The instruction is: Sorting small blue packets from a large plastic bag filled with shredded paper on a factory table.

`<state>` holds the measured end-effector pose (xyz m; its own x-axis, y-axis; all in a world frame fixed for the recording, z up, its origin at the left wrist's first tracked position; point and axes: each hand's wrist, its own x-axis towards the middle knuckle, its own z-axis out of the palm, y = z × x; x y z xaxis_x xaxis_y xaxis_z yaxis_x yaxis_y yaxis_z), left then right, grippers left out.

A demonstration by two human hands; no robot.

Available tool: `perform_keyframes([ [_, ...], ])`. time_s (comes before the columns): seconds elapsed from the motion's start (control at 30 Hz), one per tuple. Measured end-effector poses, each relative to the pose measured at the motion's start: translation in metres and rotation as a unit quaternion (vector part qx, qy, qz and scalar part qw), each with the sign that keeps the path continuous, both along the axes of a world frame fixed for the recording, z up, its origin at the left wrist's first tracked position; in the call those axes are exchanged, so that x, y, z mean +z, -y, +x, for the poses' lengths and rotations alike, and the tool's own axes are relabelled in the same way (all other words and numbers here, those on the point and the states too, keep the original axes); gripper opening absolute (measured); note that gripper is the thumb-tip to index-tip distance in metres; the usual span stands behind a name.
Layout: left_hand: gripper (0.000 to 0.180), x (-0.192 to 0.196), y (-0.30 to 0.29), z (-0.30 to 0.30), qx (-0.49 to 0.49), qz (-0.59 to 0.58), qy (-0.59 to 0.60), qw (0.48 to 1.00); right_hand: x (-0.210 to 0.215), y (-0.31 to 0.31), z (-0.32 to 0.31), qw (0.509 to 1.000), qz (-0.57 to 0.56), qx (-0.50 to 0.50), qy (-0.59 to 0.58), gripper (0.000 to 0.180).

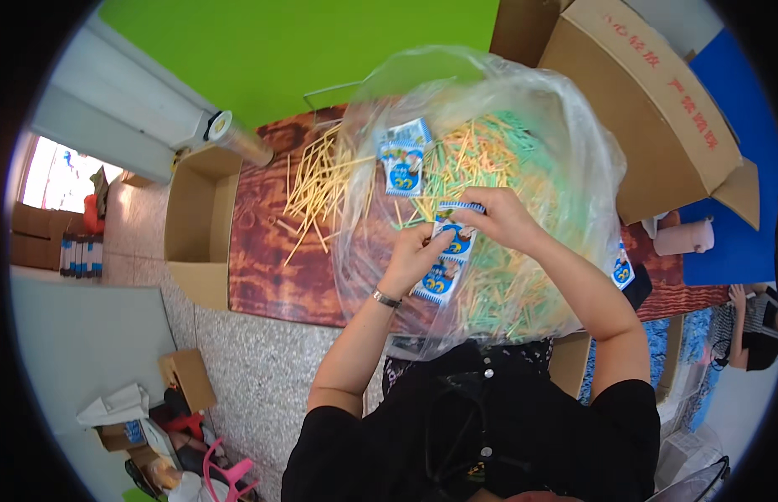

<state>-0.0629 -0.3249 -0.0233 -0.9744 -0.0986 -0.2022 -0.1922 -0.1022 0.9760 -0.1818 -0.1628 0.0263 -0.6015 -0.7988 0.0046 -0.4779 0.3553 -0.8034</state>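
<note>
My left hand (415, 253) and my right hand (498, 219) are both closed on a short strip of blue-and-white packets (439, 281). The right thumb and fingers pinch its upper end, while the left pinches its left edge lower down. The strip's lower packet hangs below my fingers. Beneath my hands lies a large clear plastic bag (573, 109), spread open and full of thin green and orange sticks (510, 280). More blue-and-white packets (403, 163) rest on the bag just beyond my left hand.
Loose pale yellow sticks (318, 184) lie on the red-brown table (267, 272), left of the bag. A cardboard box (206, 205) stands at its left end, near a clear cylinder (238, 138). A big carton (648, 109) and a pink roll (683, 238) are at the right. Another person (755, 330) is far right.
</note>
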Motion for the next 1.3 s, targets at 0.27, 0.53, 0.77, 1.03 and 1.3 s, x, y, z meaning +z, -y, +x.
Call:
perform_keyframes([
  [0.27, 0.039, -0.018, 0.004, -0.035, 0.095, -0.176, -0.104, 0.974, 0.01, 0.0, -0.036, 0.996, -0.044, 0.08, -0.015, 0.017],
  [0.53, 0.041, -0.024, -0.011, -0.039, 0.084, -0.089, -0.069, 0.99, -0.074, -0.063, -0.208, 0.906, 0.227, -0.246, -0.257, 0.033],
  [0.77, 0.02, -0.041, -0.002, -0.03, 0.049, -0.111, -0.068, 0.99, -0.092, -0.066, -0.226, 0.883, 0.405, -0.16, -0.173, 0.031],
  [1.03, 0.017, -0.026, 0.001, -0.028, 0.06, -0.09, -0.015, 0.994, -0.074, -0.044, -0.217, 0.896, 0.374, -0.176, -0.166, 0.044],
  [1.3, 0.015, -0.018, -0.005, -0.028, 0.062, -0.085, -0.053, 0.993, -0.087, -0.057, -0.226, 0.878, 0.377, -0.148, -0.255, 0.042],
])
